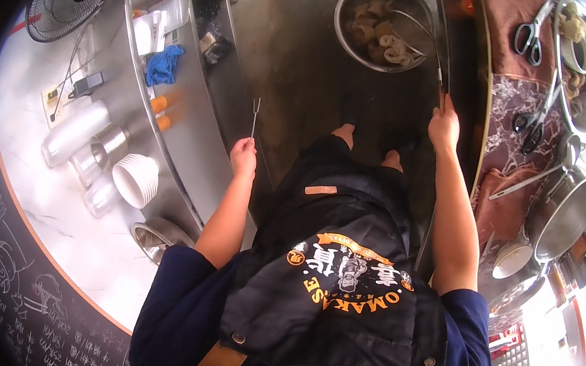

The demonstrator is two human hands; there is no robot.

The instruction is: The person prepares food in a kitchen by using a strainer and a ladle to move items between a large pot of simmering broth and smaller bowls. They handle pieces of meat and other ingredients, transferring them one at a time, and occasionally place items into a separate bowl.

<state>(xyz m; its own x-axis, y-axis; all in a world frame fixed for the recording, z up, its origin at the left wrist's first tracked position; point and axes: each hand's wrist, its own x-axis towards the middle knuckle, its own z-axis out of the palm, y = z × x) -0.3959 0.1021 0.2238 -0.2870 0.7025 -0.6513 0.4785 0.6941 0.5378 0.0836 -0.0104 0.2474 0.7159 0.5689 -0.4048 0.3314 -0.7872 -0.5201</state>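
My left hand (244, 157) grips a slim two-pronged metal fork (255, 112), its tines pointing away from me. In my right hand (444, 127) is the wooden handle of a long-handled metal tool (439, 75). Its far end reaches over a round steel basin (338, 39), where a curved metal rim shows; whether it is a strainer or a ladle I cannot tell. Pale and brown pieces of food (387, 44), some ring-shaped and resembling offal, lie in the basin. The fork is well apart from the basin.
On the right counter are scissors (531, 36), black-handled scissors (535, 124), a food tray (564, 105), a steel pot (565, 219) and cloths (504, 207). The left steel counter (190, 133) holds a blue cloth (164, 65) and stacked white bowls (135, 180). A fan (52, 9) stands beyond.
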